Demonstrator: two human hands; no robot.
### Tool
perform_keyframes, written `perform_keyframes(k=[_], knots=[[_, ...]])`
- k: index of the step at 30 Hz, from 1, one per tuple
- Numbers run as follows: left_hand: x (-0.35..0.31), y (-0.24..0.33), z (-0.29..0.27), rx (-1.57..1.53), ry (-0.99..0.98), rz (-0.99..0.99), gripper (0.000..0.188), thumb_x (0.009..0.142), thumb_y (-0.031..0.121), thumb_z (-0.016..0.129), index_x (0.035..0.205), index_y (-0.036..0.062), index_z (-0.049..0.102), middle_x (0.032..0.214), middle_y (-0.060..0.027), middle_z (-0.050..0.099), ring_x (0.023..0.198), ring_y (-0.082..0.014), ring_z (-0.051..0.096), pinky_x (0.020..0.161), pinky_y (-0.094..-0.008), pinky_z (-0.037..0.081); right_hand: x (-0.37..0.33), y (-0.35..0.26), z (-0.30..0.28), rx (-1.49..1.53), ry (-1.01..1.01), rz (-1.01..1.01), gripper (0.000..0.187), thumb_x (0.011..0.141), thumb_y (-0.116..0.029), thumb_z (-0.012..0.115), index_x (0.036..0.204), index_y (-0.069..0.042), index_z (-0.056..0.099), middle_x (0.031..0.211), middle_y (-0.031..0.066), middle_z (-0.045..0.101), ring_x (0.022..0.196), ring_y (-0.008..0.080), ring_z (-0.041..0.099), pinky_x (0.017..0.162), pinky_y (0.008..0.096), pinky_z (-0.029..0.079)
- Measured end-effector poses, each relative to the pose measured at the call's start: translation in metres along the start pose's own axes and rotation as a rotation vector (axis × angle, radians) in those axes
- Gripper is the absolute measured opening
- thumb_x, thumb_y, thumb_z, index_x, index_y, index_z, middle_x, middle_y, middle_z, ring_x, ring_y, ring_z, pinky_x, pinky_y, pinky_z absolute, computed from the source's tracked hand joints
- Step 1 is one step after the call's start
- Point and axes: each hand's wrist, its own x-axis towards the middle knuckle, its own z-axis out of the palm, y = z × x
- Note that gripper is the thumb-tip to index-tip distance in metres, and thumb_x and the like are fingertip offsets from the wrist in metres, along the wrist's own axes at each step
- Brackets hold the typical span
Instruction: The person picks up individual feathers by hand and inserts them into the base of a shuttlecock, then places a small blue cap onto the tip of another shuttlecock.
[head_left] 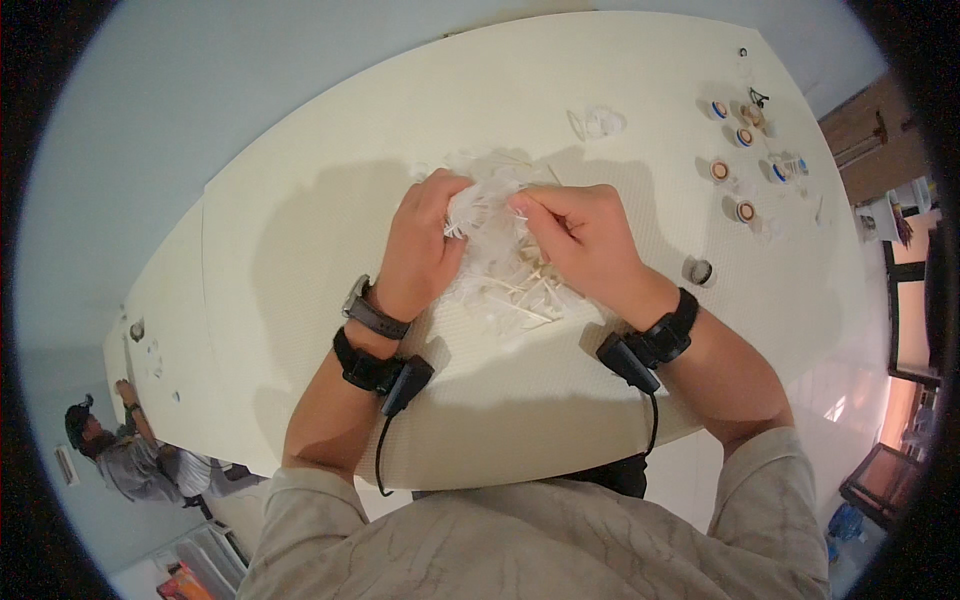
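Note:
A loose heap of translucent white film-like pieces (490, 255) and thin cream sticks (525, 300) lies on the table in front of me. My left hand (420, 245) curls round the left side of a clump of these white pieces, fingers bent into it. On the opposite side, my right hand (590, 235) is closed in a pinch, thumb and forefinger at the clump's upper edge. What sits between those fingertips is too small to name. Both wrists rest low beside the heap.
Several small round containers with blue rims (744, 137) stand at the far right of the cream table (330, 250). Nearer is a small round jar (699, 271). A small clear bundle (603, 122) lies beyond the heap. Another person (130, 455) sits at the table's far left end.

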Motion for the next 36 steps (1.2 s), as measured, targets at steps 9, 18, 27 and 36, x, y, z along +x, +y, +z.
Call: perform_keyframes(k=[9,18,27,36], knots=[[0.008,0.011,-0.002,0.011,0.170,-0.013,0.044,0.087,0.004,0.069,0.129,0.0021,0.054,0.108,-0.0128,0.061,0.099,-0.0267,0.057,0.092,-0.0386,0.045,0.008,0.015,-0.011,0.569,0.125,0.400,0.031,0.107,-0.018,0.049,0.125,0.003,0.062,0.089,0.0097,0.075,0.061,0.0153,0.062,0.057,0.0285,0.049],[0.002,0.012,-0.004,-0.079,0.240,-0.102,0.048,0.093,0.005,0.063,0.138,0.0031,0.048,0.111,-0.0096,0.059,0.104,-0.0201,0.055,0.097,-0.0355,0.041,0.016,0.005,-0.007,0.861,0.384,0.287,0.040,0.109,-0.014,0.041,0.147,-0.004,0.041,0.142,0.0156,0.059,0.084,0.0203,0.070,0.065,0.0264,0.049],[0.008,0.015,-0.005,0.035,0.304,-0.097,0.035,0.093,0.007,0.062,0.127,0.0026,0.054,0.109,-0.0126,0.059,0.104,-0.0270,0.056,0.096,-0.0391,0.043,0.004,0.004,-0.003,0.505,0.110,0.163,0.019,0.102,-0.004,0.054,0.115,-0.002,0.067,0.088,0.0063,0.071,0.065,0.0073,0.059,0.056,0.0218,0.046],[0.007,0.012,-0.008,0.056,0.320,-0.041,0.027,0.094,0.012,0.062,0.120,0.0052,0.060,0.119,-0.0130,0.063,0.111,-0.0327,0.057,0.101,-0.0423,0.039,0.001,0.002,-0.001,0.252,0.118,0.130,0.015,0.100,-0.005,0.057,0.106,-0.001,0.070,0.079,0.0038,0.072,0.064,0.0064,0.061,0.056,0.0215,0.044]])
